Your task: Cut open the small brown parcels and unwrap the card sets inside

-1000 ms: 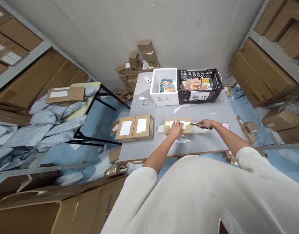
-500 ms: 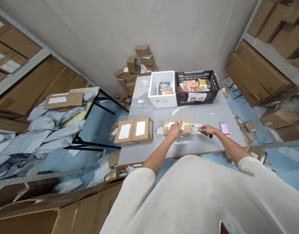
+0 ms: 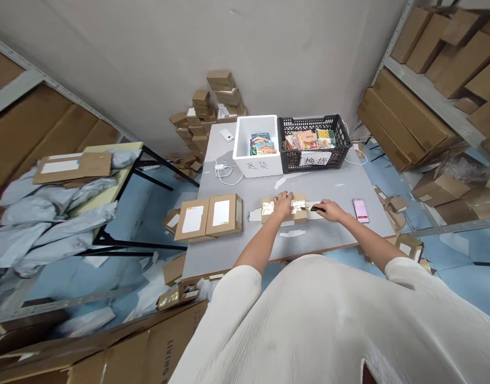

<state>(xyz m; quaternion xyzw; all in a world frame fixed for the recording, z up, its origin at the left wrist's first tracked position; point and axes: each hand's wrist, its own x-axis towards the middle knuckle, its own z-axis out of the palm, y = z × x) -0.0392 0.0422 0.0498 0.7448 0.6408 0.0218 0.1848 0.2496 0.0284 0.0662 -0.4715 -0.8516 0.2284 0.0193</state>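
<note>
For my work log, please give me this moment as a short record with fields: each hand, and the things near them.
Left hand: lies on the taped carton
Right hand: grips a utility knife, tip at the carton's right end
Nearby: pink phone, two labelled cartons
Behind: white foam box, black crate
Surface: grey table

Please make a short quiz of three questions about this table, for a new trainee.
1. What does the right hand hold? A) a tape roll B) a yellow-black knife C) a pen
2. True or false: the left hand rests on the taped box.
3. Fill in: the black crate stands to the ___ of the white foam box.
Key: 1 B; 2 true; 3 right.
</note>
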